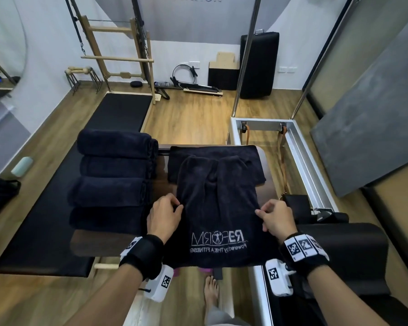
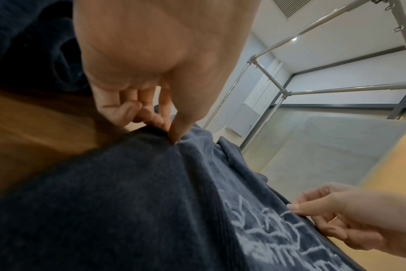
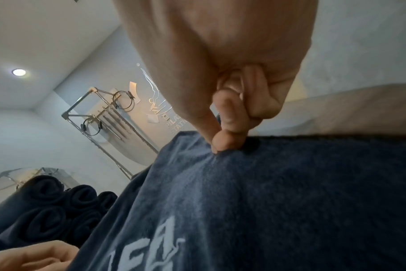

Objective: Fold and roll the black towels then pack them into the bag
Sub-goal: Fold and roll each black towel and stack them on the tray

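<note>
A black towel (image 1: 219, 208) with white lettering hangs stretched between my two hands, its far end draped over another flat black towel (image 1: 252, 158) on the brown padded box. My left hand (image 1: 174, 209) pinches the towel's left edge with thumb and fingers; the left wrist view shows that pinch (image 2: 172, 137) on the towel (image 2: 127, 201). My right hand (image 1: 260, 214) pinches the right edge, also seen in the right wrist view (image 3: 220, 144) on the towel (image 3: 267, 201). Several rolled black towels (image 1: 113, 175) lie stacked to the left. No bag is clearly identifiable.
The rolled towels rest on a black padded bench (image 1: 45, 231). A metal reformer frame (image 1: 299, 149) and a black padded seat (image 1: 353, 255) stand at the right. My bare foot (image 1: 211, 290) is on the wooden floor below. Dark fabric (image 1: 0, 194) lies at far left.
</note>
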A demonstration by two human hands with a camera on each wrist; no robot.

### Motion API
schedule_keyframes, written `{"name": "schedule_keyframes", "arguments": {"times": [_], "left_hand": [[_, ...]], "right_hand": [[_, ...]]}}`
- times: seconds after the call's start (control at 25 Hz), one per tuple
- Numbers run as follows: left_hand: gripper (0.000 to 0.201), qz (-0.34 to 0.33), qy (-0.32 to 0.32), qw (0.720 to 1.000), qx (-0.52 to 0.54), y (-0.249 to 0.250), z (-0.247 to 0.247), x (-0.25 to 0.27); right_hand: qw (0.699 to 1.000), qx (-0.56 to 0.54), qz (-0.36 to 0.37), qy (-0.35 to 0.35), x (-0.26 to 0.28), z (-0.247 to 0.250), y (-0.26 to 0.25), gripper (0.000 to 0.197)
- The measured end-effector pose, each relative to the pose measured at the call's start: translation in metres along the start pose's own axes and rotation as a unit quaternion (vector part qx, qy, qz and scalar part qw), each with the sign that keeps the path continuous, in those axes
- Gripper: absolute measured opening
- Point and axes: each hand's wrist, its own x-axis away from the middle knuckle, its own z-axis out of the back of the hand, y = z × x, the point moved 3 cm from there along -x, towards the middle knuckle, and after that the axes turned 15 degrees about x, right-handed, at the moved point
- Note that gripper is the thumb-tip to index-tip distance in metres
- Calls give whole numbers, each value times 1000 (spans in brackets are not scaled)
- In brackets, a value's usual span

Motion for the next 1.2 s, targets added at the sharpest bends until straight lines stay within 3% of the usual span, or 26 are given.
{"name": "schedule_keyframes", "arguments": {"times": [0.12,0.24,0.32,0.4,0.44,0.56,0.68,0.8,0.88,1.08,1.2], "left_hand": [[7,0,47,998,46,5,4,-2],[4,-1,56,974,218,11,4,-7],[22,-12,24,970,241,14,4,-5],[48,-39,-36,980,193,14,-2,5],[49,-72,-46,983,159,13,-4,12],[15,-185,-44,981,41,8,-5,37],[27,-197,-141,969,-45,-4,-5,62],[54,-215,-185,949,-135,-16,-3,75],[51,-219,-180,949,-137,-20,-1,80],[8,-242,-123,960,-72,-21,6,79],[9,-262,-87,960,-55,-16,7,78]], "right_hand": [[992,-127,-20,-13,4,7,-13,18],[934,-355,-23,-31,10,24,-32,7],[916,-398,10,-40,17,29,-36,26],[929,-366,35,-39,25,26,-30,38],[941,-334,50,-28,31,24,-26,35],[983,-144,110,43,44,19,-13,10],[983,10,171,69,58,12,2,15],[972,53,220,66,68,6,14,11],[968,55,235,61,72,3,19,11],[965,55,254,42,76,2,29,29],[962,63,260,58,74,-1,30,29]]}}
